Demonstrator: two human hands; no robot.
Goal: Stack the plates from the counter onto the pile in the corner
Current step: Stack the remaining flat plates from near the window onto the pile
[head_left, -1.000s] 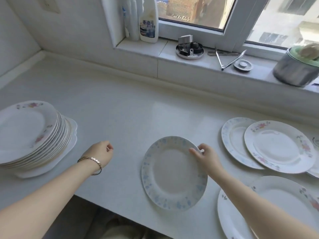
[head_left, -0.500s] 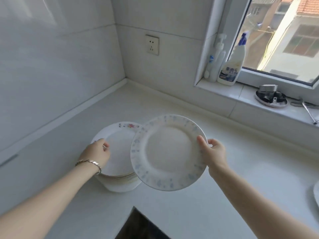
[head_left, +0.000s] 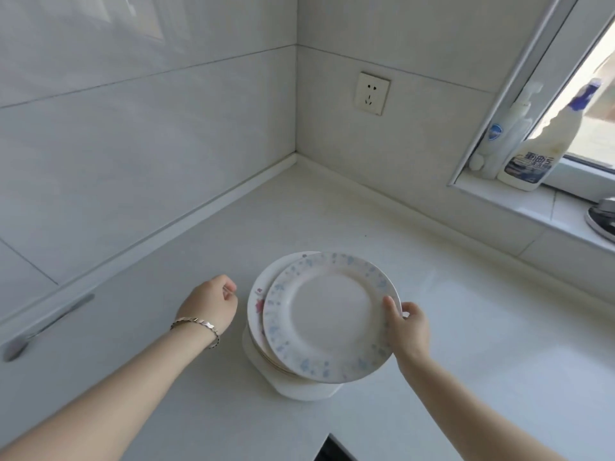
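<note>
Just left of the pile of plates [head_left: 258, 307] and apart from it: the left hand [head_left: 213, 304], fingers loosely curled, nothing in it, a metal bracelet [head_left: 196, 322] at the wrist. On top of the pile, shifted to its right and overhanging there: a blue-speckled plate [head_left: 329, 314]; fully settled or not, cannot tell. Behind the pile, up on the tiled back wall: a white wall socket [head_left: 372, 93]. At the speckled plate's right rim: the right hand [head_left: 407, 331], thumb on the top face, fingers round the edge, pinching it. Far right of the pile, on the windowsill [head_left: 532, 201]: a white pump bottle [head_left: 499, 141] with a small round blue label, unreadable, then a spray bottle [head_left: 535, 154] with a blue label in Chinese characters, too blurred to read. Under the pile: a white surface [head_left: 466, 327], meeting two tiled walls in the corner behind. Open stretches of it left, behind and right of the pile. Nearer than the pile: the surface's front edge, a dark gap [head_left: 336, 450] below it.
</note>
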